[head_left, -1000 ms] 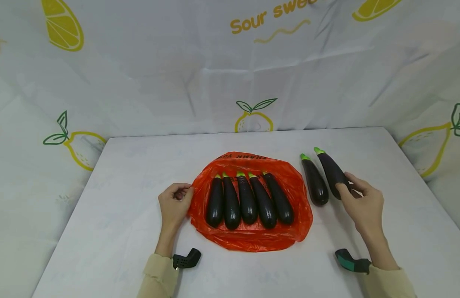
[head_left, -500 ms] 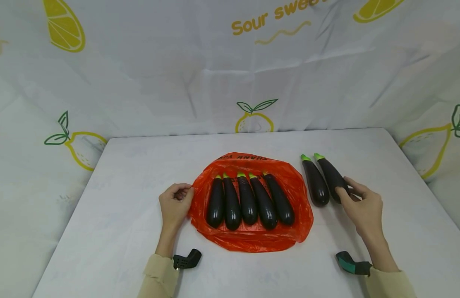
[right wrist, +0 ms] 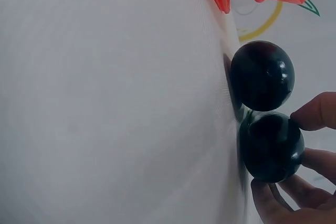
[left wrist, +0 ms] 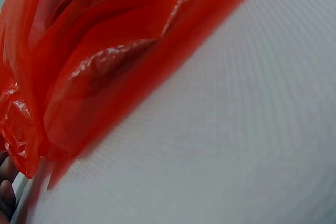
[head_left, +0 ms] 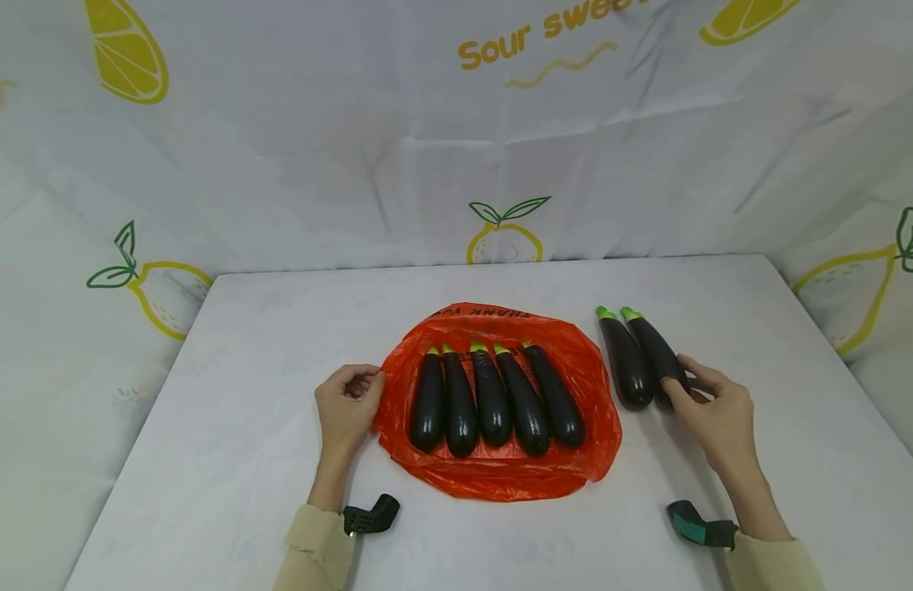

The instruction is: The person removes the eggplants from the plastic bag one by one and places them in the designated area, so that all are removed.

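Note:
My right hand (head_left: 715, 409) grips the thick end of a dark eggplant (head_left: 654, 349) that lies on the table at the right, green stem pointing away. In the right wrist view thumb and fingers are around that eggplant (right wrist: 273, 148). Close beside it on the left lies a second eggplant (head_left: 625, 359). Several more eggplants (head_left: 492, 398) rest side by side on a red plastic bag (head_left: 501, 484), stems away from me. At the bag's left edge my left hand (head_left: 347, 406) pinches the plastic with curled fingers. The left wrist view shows mostly the red bag (left wrist: 115, 61).
The white table (head_left: 235, 460) runs back to a hanging white cloth (head_left: 301, 189) printed with lemons. Black wrist-worn devices sit on both wrists, the left one (head_left: 371, 515) and the right one (head_left: 700, 524).
My right hand has lowered the eggplant onto the table and shifted it left, close beside the other eggplant. The left hand has stayed at the bag's edge.

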Tool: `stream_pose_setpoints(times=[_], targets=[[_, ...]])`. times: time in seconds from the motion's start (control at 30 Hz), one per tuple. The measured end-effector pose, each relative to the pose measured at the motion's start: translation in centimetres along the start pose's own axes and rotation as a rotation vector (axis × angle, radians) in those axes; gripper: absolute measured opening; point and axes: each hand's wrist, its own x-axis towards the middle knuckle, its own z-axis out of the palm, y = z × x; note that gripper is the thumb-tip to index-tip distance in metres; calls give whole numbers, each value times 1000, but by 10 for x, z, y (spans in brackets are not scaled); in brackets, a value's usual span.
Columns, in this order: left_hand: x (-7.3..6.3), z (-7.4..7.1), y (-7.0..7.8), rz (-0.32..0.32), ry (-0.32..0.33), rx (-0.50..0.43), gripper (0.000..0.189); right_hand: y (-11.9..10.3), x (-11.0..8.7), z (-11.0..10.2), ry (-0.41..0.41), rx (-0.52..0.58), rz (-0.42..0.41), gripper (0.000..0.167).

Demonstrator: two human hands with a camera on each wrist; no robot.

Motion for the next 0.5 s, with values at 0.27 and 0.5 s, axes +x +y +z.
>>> stream_pose_setpoints(times=[0.27, 0.5], targets=[[0, -1, 3, 8, -3, 6, 5, -2, 0, 0, -21, -47, 10, 51], [-1, -6, 25, 27, -19, -14, 4, -4, 0, 1, -26, -84, 16, 51]])
